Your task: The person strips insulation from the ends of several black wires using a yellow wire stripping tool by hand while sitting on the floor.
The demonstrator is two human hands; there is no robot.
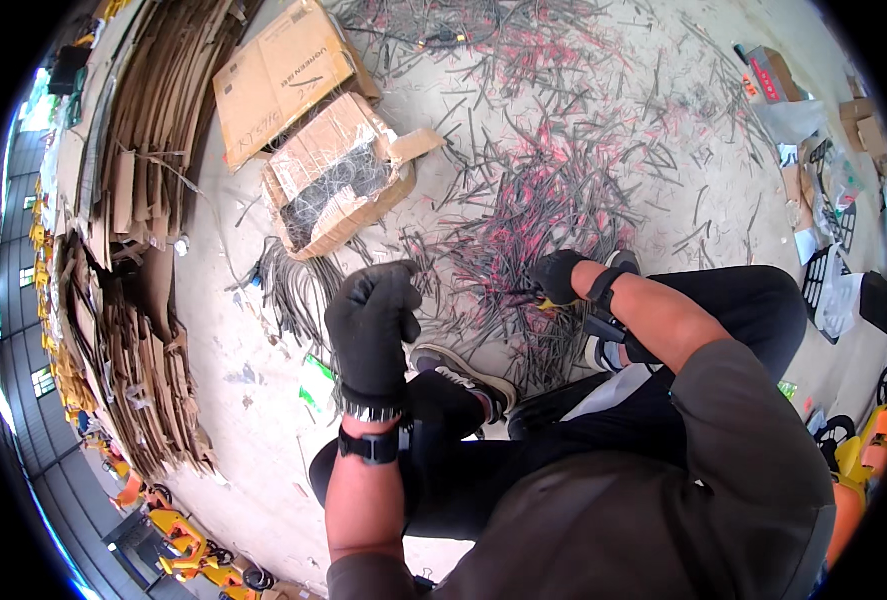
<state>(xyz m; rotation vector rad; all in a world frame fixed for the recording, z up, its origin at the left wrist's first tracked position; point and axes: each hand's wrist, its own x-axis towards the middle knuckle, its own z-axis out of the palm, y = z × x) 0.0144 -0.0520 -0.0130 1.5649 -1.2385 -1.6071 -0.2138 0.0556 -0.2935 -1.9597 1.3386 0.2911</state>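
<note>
My left hand (372, 326), in a black work glove, is raised above the floor with its fingers curled. Whether a thin cable lies inside it is hidden. Behind it a bundle of dark grey cables (302, 289) fans out on the floor. My right hand (558, 276), gloved too, grips a tool with a yellow handle (552, 304); its working end is hard to make out. Under and beyond this hand spreads a heap of cut black cable pieces and pinkish-red strips (522, 217).
An opened cardboard box (391, 214) holds tangled dark wire-like material. Beside it lies a larger carton (278, 82). Flattened cardboard (150, 112) is stacked at left. My shoe (466, 375) rests near the heap. Packaging and black plastic parts (826, 285) lie at right.
</note>
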